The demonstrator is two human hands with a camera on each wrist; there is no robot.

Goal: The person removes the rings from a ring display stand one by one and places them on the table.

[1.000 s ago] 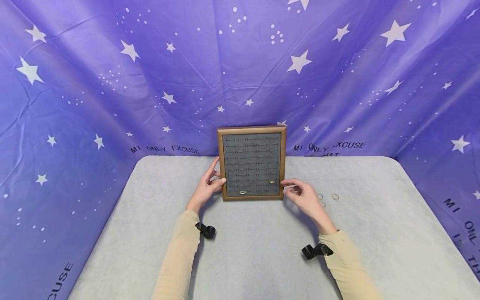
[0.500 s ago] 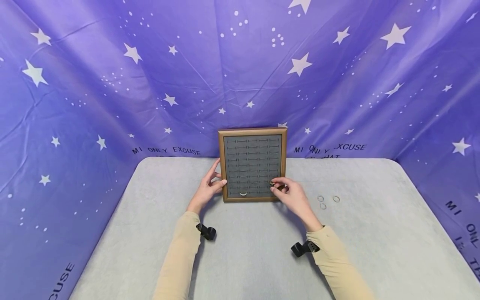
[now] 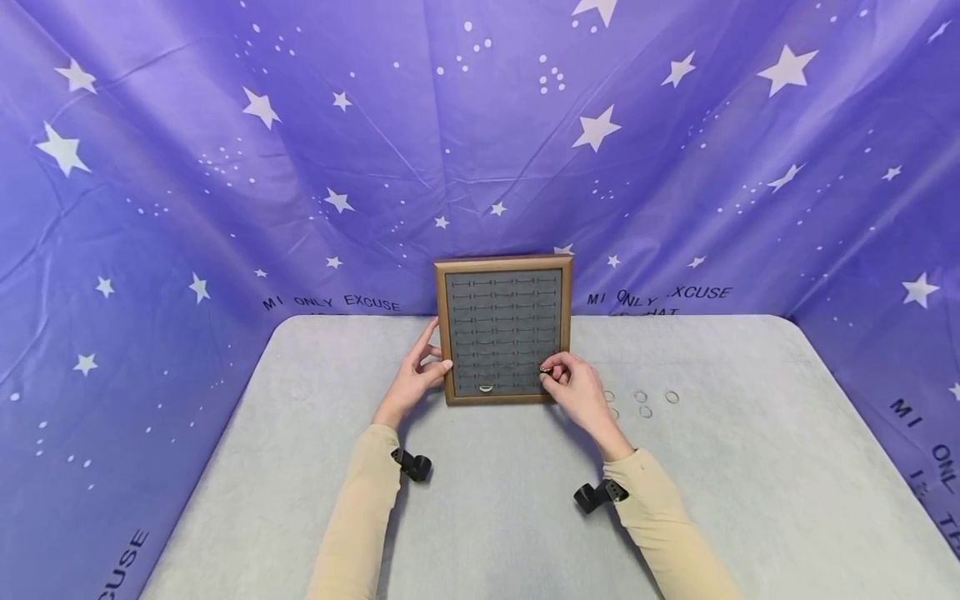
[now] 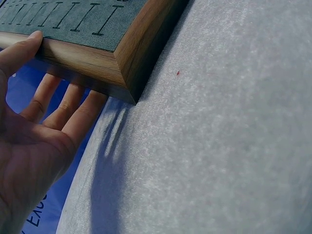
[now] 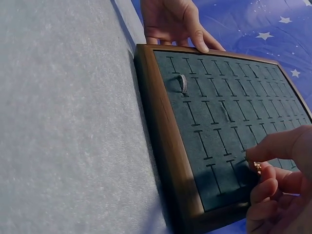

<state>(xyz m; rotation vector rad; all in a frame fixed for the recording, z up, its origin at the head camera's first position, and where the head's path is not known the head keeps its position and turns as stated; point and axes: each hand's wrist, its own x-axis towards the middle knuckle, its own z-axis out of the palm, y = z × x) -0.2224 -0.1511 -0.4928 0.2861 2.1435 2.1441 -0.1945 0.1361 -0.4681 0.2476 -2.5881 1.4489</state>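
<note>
A wood-framed ring display board [image 3: 504,333] with dark slotted padding leans upright at the back of the table. My left hand [image 3: 412,379] grips its left side, thumb [image 4: 30,45] on the front of the frame and the other fingers at the side and behind. Thumb and forefinger of my right hand [image 3: 579,392] pinch a gold ring [image 5: 257,167] at a slot in the lower right of the padding. The fingers partly hide that ring. A silver ring [image 5: 183,84] with small stones stands in a bottom-row slot.
Several loose rings lie on the grey table [image 3: 495,517] right of the board, among them a ring [image 3: 672,397] farthest right and another ring [image 3: 646,412] nearer the front. A purple star-printed cloth [image 3: 360,150] hangs close behind the board and along both sides.
My right hand has moved left from the board's right edge to the gold ring and now pinches it. More loose rings show behind the hand. The left hand keeps its grip.
</note>
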